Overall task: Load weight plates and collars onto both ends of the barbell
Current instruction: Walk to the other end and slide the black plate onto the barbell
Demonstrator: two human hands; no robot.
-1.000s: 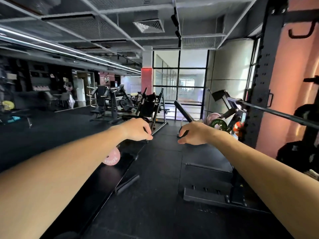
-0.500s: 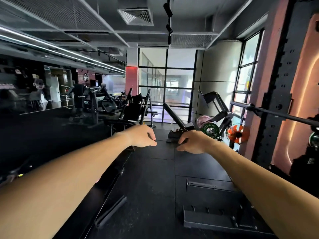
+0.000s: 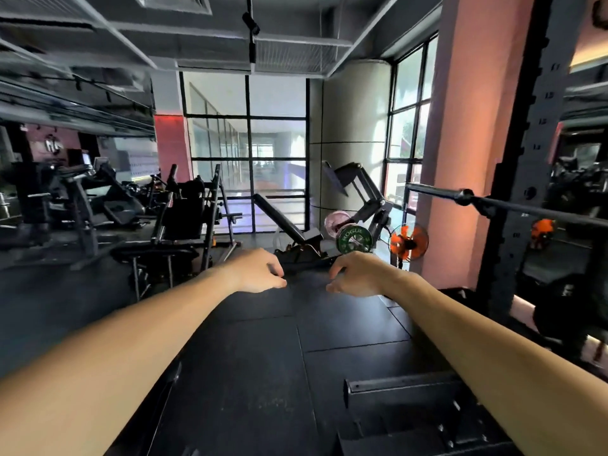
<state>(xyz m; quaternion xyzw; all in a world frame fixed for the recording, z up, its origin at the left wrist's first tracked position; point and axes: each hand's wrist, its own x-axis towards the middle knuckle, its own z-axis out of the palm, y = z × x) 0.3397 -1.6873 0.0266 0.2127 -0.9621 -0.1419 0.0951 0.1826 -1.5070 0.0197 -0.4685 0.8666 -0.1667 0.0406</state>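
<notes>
With both the left hand (image 3: 260, 273) and right hand (image 3: 357, 274) loosely curled and empty, the bare barbell (image 3: 460, 195) at right and green plate (image 3: 354, 238) at centre risked being fumbled.

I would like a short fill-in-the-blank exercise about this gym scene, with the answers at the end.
1. The green plate bears the word ____.
2. The barbell rests on the rack, and the end in view carries ____ plates.
3. The left hand and right hand hold ____.
4. The fan has blades coloured ____.

Answers: ROGUE; no; nothing; orange
</notes>
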